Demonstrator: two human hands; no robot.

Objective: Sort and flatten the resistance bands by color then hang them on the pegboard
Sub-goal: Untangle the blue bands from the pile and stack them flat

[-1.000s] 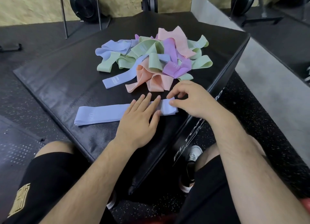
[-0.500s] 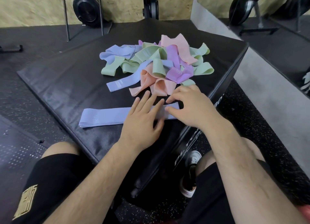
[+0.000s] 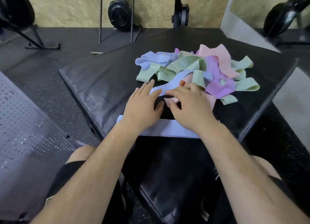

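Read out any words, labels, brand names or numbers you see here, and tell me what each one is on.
No text can be read in this view.
On the resistance bands: no legible print shows.
On the black box: no lettering shows.
On the shorts: a pale patch at the edge, too blurred to read.

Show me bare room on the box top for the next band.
Widest bare patch: the left part of the box top, between its left edge, the pile of bands and the left hand. A smaller one sits front right, between pile and right edge. Crowded: the middle, around the right hand, and the front edge under the flattened blue band.
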